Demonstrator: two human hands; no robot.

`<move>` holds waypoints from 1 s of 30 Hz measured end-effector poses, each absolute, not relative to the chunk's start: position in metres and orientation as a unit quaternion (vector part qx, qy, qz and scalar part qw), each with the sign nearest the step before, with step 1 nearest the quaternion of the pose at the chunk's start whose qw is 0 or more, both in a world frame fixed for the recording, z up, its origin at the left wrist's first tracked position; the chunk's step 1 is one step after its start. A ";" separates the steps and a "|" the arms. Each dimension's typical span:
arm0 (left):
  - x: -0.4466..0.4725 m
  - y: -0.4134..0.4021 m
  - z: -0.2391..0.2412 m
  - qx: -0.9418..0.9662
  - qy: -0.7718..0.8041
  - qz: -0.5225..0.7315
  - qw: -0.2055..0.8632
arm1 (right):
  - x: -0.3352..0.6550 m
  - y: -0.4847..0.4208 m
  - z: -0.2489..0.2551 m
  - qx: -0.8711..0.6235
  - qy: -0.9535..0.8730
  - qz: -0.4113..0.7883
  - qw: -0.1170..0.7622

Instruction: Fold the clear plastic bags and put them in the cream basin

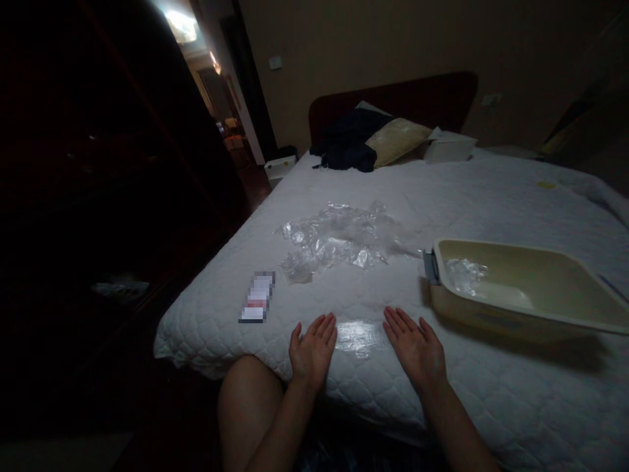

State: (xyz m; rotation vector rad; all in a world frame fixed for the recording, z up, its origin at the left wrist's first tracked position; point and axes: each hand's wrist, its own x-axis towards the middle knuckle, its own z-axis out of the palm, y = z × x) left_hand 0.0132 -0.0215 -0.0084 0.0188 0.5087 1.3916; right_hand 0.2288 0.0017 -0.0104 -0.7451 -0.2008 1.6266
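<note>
On the white quilted bed, a small flat packet of clear plastic (360, 337) lies between my two hands. To its left is my left hand (313, 351), palm up, with the fingers stretched out and nothing in them. On the packet's right side my right hand (417, 349) also lies palm up, fingers extended and holding nothing. Beyond the hands a crumpled heap of clear plastic bags (339, 239) spreads over the bedcover. A cream plastic bin (521, 321) with a grey latch stands to the right, with some clear plastic inside its left end.
A phone (257, 297) with a blurred screen lies left of the hands. The bed's quilted cover (216, 308) ends at the left and front edges. Dark clothing (348, 141), a beige pillow (397, 141) and a white box (449, 145) sit near the headboard (442, 98).
</note>
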 end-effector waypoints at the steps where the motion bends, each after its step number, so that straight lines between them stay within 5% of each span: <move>1: 0.011 -0.021 -0.008 0.014 0.239 0.633 0.736 | 0.228 0.002 -0.011 -0.320 -0.089 0.704 0.627; 8: 0.005 -0.010 0.006 0.220 0.435 0.593 0.641 | 0.242 -0.005 -0.010 -0.277 -0.114 0.749 0.590; 17: 0.032 0.055 0.030 0.699 0.566 0.221 0.377 | 0.250 -0.009 -0.011 -0.249 -0.108 0.770 0.578; 22: 0.062 0.077 0.038 0.738 0.557 0.017 0.380 | 0.251 -0.011 -0.011 -0.228 -0.108 0.779 0.575; 30: 0.060 0.075 0.029 0.686 0.582 0.014 0.437 | 0.250 -0.011 -0.018 -0.144 -0.095 0.788 0.591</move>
